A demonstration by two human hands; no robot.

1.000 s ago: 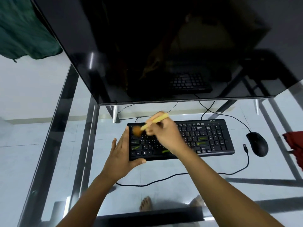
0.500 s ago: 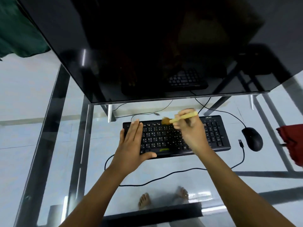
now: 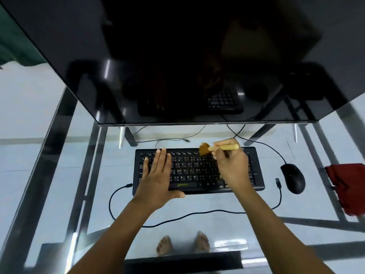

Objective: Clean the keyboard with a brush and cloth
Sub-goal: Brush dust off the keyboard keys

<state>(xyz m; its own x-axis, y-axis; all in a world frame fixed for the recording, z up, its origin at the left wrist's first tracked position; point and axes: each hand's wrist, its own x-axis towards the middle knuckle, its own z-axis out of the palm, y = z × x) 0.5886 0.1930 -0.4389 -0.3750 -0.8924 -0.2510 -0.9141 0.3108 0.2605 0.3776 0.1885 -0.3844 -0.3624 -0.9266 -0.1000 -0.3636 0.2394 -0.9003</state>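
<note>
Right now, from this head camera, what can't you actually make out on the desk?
Head view only:
- Keys under the left hand and right hand: covered by them.
- Brush bristles: motion-blurred, so contact with the keyboard is unclear.
- Key legends: too small to read.
- Red cloth: cut off by the right edge.
- Monitor: dark, showing only reflections.

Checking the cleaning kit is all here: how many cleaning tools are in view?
2. The brush is held in the right hand over the keyboard's top row; the red cloth lies at far right, beyond the mouse, partly cut off.
</note>
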